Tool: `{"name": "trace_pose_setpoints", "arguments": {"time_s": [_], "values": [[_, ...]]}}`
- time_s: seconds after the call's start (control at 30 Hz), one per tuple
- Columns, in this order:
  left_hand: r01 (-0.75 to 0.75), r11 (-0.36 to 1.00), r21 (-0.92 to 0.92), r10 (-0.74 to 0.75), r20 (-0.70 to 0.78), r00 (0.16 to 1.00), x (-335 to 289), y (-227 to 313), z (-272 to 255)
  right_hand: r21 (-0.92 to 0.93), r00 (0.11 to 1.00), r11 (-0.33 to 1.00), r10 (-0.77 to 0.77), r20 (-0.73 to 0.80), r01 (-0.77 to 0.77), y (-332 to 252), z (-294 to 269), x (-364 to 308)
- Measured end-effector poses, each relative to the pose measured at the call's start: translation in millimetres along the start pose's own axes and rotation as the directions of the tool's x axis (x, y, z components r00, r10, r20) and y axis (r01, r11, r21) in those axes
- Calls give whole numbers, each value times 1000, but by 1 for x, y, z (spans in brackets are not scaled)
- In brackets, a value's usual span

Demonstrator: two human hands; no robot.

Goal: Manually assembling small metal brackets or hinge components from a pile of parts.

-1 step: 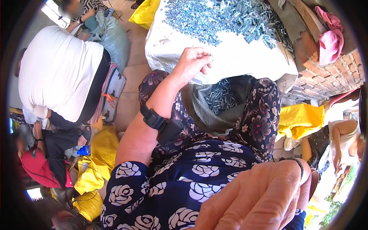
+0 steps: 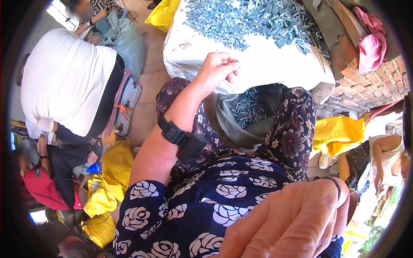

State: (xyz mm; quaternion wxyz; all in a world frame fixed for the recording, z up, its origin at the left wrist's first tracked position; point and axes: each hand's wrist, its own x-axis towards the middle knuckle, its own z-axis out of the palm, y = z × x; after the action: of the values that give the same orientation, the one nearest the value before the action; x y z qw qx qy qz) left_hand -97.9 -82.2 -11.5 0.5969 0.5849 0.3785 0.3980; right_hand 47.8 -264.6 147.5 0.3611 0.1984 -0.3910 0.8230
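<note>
My left hand (image 2: 217,69) is raised over my lap, its fingers pinched on a small metal part at the fingertips. A black watch (image 2: 172,132) is on that wrist. Just beyond the hand lies a white sack (image 2: 258,64) heaped with several small silvery metal parts (image 2: 254,19). Between my knees an open dark grey bag (image 2: 241,129) holds more of the same parts (image 2: 247,109). My right hand (image 2: 292,219) is very close to the camera at the lower right, fingers curled together; anything inside it is hidden.
A person in a white shirt (image 2: 64,77) crouches at the left, with yellow bags (image 2: 107,180) below them. A brick wall (image 2: 365,86) with a pink cloth (image 2: 372,41) stands at the right, a yellow cloth (image 2: 337,133) beneath it. Another person (image 2: 383,159) is at the far right.
</note>
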Motion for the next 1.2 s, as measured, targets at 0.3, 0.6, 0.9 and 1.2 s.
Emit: {"name": "trace_pose_setpoints", "arguments": {"time_s": [0.3, 0.6, 0.9, 1.2], "values": [[-2, 1000, 0, 2, -31, 1000, -1, -2, -4, -66, 988, 989, 130, -78, -135, -13, 9, 3], [-39, 999, 18, 39, 5, 999, 4, -11, 2, -255, 953, 950, -234, -194, 181, 23, 24, -13], [-39, 996, 77, 39, -8, 999, 4, -12, 7, -435, 785, 874, -422, -453, 219, 25, 50, 8], [-100, 986, 136, 94, 45, 994, 12, -16, 13, -369, 742, 919, -342, -577, 138, 18, 28, 3]]}}
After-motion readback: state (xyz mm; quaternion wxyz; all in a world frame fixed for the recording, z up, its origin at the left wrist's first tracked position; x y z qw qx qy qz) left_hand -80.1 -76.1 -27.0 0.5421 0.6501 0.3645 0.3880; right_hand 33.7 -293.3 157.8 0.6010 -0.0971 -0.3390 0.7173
